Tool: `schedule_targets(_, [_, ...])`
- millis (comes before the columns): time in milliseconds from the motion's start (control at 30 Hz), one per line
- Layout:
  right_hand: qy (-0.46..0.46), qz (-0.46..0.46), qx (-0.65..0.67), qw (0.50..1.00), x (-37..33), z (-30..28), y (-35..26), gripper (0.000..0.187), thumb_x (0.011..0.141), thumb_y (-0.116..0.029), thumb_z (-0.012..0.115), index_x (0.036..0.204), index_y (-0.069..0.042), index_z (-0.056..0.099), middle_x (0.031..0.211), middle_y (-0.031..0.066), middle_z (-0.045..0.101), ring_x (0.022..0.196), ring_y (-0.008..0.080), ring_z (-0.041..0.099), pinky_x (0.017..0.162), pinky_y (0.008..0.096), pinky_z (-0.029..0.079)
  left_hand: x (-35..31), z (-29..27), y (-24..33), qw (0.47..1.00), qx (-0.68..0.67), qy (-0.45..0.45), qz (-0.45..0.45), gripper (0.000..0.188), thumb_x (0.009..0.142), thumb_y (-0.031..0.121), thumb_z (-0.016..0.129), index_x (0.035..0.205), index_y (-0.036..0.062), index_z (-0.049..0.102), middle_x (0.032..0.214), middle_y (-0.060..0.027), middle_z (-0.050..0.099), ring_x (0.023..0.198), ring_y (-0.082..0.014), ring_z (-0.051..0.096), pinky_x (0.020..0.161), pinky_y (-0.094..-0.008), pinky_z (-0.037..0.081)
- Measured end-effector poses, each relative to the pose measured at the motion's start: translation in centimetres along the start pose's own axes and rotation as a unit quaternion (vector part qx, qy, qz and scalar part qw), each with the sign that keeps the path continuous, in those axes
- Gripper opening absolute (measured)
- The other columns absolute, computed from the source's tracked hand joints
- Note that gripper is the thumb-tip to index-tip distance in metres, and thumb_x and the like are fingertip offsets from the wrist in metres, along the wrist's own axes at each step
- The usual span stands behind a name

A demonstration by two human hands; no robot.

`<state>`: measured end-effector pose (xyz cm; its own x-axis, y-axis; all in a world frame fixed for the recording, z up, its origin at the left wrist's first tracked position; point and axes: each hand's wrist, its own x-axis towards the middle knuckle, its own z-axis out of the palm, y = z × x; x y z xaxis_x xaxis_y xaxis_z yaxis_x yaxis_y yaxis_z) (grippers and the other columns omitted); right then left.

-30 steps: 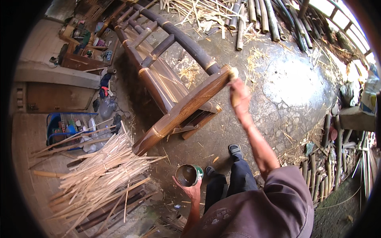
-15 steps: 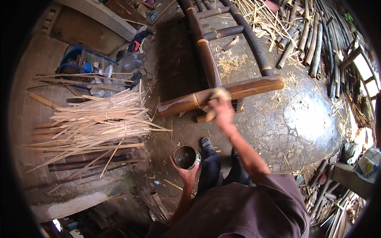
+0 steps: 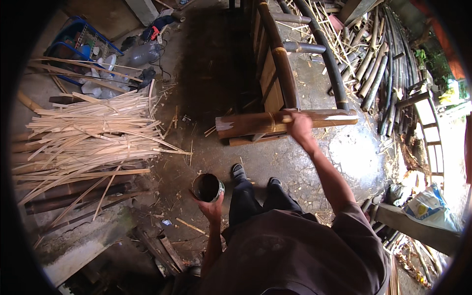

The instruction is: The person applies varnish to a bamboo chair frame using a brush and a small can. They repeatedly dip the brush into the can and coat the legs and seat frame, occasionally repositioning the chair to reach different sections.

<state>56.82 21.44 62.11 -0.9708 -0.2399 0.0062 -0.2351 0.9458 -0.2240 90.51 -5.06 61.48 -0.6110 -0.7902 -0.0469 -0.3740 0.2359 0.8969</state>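
- Toward two o'clock, the bar (image 3: 242,124) lies nearly nine-to-three, stiff-looking, perhaps slick; I'd steady it underneath.
- Over it, my right hand (image 3: 301,126) is curled round a tan tool (image 3: 286,119), end toward nine.
- At seven, my left hand (image 3: 211,209) grips the can (image 3: 220,190) by its side, probably light, mouth upward.

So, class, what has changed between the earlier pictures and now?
The right hand has moved leftward along the brown bamboo rail, from its right end to near its middle. The view has turned too. Nothing was visibly taken up or let go: the left hand still holds the open can.
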Motion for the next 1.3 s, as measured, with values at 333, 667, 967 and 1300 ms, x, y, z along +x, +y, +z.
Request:
schedule_targets(333, [-0.070,-0.050,-0.031,0.996,5.4,2.7,-13.8,0.028,0.092,-0.029,0.049,0.091,-0.007,0.065,0.085,0.0199,0.068,0.077,0.0366,0.068,0.064,0.0461,0.056,6.0,-3.2,0.3,0.998,-0.045,0.028,-0.021,0.122,0.058,0.016,0.089,0.148,-0.0023,0.010,0.131,-0.0256,0.051,0.116,-0.0339,0.055,0.100,-0.0418,0.044])
schedule_targets(667, [0.006,-0.158,-0.125,0.979,1.2,2.5,-14.9,0.030,0.087,-0.036,0.061,0.084,-0.006,0.064,0.071,0.0090,0.062,0.062,0.0252,0.063,0.057,0.0315,0.052,5.5,-5.4,-3.2,0.995,-0.028,0.081,-0.055,0.121,0.057,0.019,0.088,0.149,0.0005,0.011,0.135,-0.0259,0.045,0.122,-0.0346,0.051,0.102,-0.0412,0.042])
schedule_targets(967, [-0.012,-0.144,0.111,0.983,6.0,-2.1,-17.4,0.016,0.089,-0.022,0.060,0.091,-0.011,0.072,0.079,0.0049,0.073,0.072,0.0161,0.070,0.063,0.0312,0.056,4.6,-6.6,-4.0,0.990,-0.010,0.107,-0.096,0.124,0.056,0.024,0.088,0.149,0.0010,0.010,0.141,-0.0279,0.038,0.124,-0.0382,0.049,0.104,-0.0438,0.041])
schedule_targets(1300, [-0.250,-0.050,0.354,0.900,11.5,0.9,-22.9,0.017,0.082,-0.017,0.066,0.095,-0.006,0.069,0.083,0.0025,0.067,0.075,0.0111,0.065,0.064,0.0262,0.055,3.3,-6.3,-5.0,0.978,0.045,0.188,-0.073,0.125,0.056,0.024,0.088,0.150,0.0046,0.008,0.140,-0.0280,0.039,0.121,-0.0415,0.051,0.100,-0.0469,0.045])
